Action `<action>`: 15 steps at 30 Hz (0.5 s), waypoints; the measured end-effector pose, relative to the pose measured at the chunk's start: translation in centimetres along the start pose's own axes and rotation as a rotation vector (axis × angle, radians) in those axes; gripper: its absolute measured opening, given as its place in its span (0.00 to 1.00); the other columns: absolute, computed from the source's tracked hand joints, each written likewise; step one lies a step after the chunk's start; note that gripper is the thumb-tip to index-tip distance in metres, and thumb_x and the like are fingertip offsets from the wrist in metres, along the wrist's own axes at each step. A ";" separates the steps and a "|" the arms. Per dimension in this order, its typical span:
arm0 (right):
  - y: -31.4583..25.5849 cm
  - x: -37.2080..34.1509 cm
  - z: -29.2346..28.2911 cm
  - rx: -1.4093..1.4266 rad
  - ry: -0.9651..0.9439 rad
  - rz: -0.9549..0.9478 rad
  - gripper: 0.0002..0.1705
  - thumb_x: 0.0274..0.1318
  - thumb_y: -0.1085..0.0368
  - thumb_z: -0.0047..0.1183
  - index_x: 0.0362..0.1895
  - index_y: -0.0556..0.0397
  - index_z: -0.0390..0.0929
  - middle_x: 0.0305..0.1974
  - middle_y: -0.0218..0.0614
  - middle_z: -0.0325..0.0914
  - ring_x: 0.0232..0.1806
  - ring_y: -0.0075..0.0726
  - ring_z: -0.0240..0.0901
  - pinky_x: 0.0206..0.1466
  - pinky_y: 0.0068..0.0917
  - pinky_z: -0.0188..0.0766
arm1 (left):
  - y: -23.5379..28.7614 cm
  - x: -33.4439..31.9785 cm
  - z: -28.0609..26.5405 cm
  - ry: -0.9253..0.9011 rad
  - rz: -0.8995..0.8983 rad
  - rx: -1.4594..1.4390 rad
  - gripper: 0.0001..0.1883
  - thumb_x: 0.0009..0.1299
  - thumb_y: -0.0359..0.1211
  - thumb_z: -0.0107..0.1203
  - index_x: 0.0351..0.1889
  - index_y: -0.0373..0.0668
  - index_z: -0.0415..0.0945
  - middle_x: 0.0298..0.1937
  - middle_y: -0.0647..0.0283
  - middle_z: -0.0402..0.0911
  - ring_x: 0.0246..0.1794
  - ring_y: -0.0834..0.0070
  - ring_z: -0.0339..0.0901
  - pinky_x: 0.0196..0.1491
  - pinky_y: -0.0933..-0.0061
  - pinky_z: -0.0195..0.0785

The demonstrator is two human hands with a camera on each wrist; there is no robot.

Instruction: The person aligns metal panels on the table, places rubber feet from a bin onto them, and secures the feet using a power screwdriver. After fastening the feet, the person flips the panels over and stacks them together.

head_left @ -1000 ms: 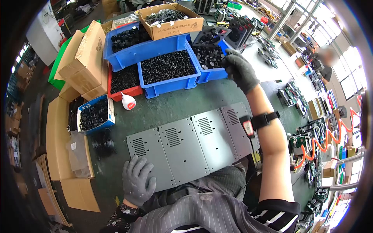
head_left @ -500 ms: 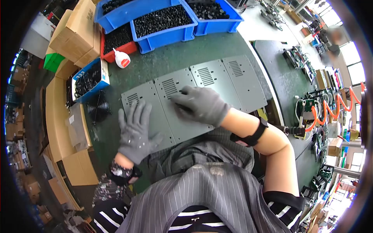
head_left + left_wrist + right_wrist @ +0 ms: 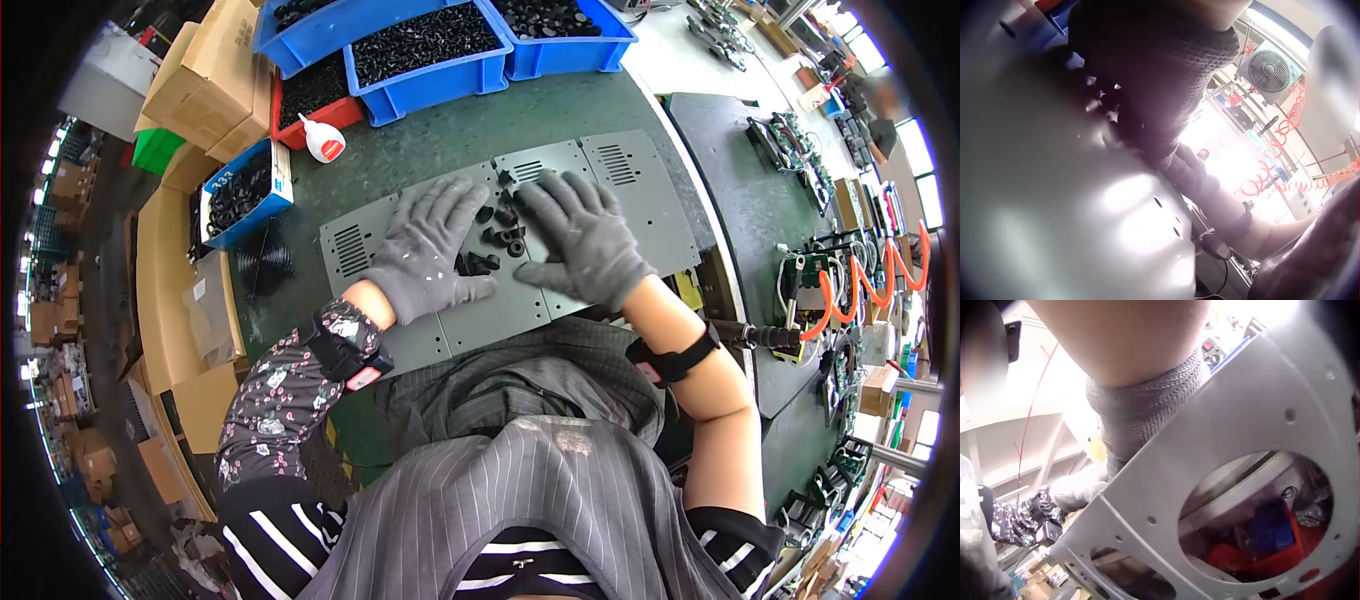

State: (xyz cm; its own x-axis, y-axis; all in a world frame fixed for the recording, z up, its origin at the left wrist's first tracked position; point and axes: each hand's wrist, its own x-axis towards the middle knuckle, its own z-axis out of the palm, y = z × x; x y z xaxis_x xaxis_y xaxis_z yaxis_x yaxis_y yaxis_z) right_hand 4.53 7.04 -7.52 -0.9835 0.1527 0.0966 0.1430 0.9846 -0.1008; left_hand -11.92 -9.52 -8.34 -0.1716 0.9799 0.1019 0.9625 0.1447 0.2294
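Four grey metal panels (image 3: 625,190) with slotted vents and small holes lie side by side in front of the person. A scatter of small black round plastic pieces (image 3: 515,247) sits across the middle panels, between the two hands. My gloved left hand (image 3: 430,245) rests over the left panels, fingers straight, its thumb near the pieces. From the other side my gloved right hand (image 3: 580,240) spreads its fingers over the panels, fingertips right at the pieces. In the right wrist view, a grey metal plate (image 3: 1222,419) with a large round opening crosses in front of the glove.
Blue bins (image 3: 430,95) and a red bin (image 3: 330,117) of small black parts stand at the back. A white squeeze bottle (image 3: 322,138) is before them. Left are a small box of black parts (image 3: 245,195) and an open carton (image 3: 165,290). Circuit assemblies (image 3: 795,160) lie at right.
My right hand has come from the back right bin down over the panels, and its curled fingers have straightened. Black pieces now lie there. The left hand has moved up and right toward them.
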 end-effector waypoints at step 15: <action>5.3 -2.2 1.1 0.080 0.218 0.317 0.40 0.55 0.37 0.40 0.62 0.53 0.59 0.61 0.50 0.59 0.66 0.57 0.48 0.68 0.47 0.41 | -2.2 -4.4 -0.8 -0.018 -0.185 0.134 0.42 0.57 0.54 0.54 0.64 0.39 0.56 0.65 0.50 0.58 0.68 0.54 0.49 0.68 0.56 0.42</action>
State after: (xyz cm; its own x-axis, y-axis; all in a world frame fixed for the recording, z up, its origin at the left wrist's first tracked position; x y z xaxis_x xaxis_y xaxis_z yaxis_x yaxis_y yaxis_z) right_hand 7.33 11.78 -9.40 -0.8440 0.4713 0.2559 0.4186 0.8772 -0.2352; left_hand -13.50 -14.26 -8.52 -0.3450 0.9371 0.0525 0.9346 0.3378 0.1116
